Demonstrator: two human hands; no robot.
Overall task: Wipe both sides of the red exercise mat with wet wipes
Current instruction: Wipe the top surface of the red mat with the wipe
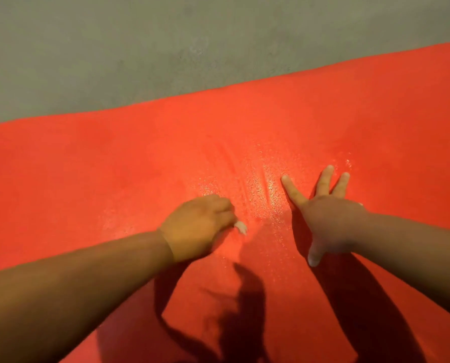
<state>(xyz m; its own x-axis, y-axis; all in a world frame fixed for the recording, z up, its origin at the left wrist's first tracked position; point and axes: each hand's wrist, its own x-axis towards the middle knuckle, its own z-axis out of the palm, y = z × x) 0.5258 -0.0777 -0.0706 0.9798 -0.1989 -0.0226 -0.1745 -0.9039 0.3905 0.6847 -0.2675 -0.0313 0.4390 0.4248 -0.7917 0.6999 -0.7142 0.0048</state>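
Note:
The red exercise mat [114, 163] lies flat and fills most of the view. My left hand [200, 226] is curled on the mat near its middle, shut on a white wet wipe [240, 227]; only a small corner of the wipe shows under the fingers. My right hand [328, 216] presses flat on the mat to the right, fingers spread apart and holding nothing. Between the hands the mat glistens with wet streaks [260, 184].
Grey concrete floor [140, 48] runs along the mat's far edge. Shadows of my arms fall across the near part of the mat.

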